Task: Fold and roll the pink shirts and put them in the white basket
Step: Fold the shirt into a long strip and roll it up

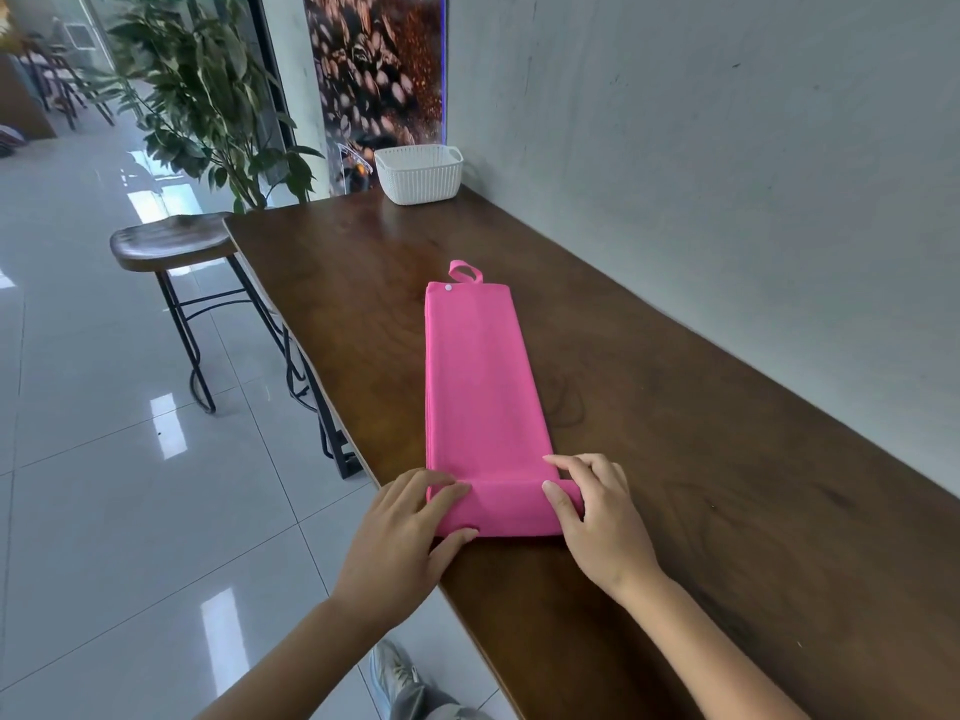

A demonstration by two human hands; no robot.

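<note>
A pink shirt (480,376) lies folded into a long narrow strip on the dark wooden table (675,459), with a small loop and a white snap at its far end. Its near end is turned over into a short roll. My left hand (415,532) grips the roll's left end, fingers on top and thumb at the near side. My right hand (597,517) grips the right end the same way. The white basket (420,174) stands at the table's far end, by the wall.
A grey wall (727,174) runs along the table's right side. A wooden stool (171,241) stands off the table's left edge on the tiled floor. A leafy plant (208,96) rises behind it. My shoe (395,672) shows below the table edge.
</note>
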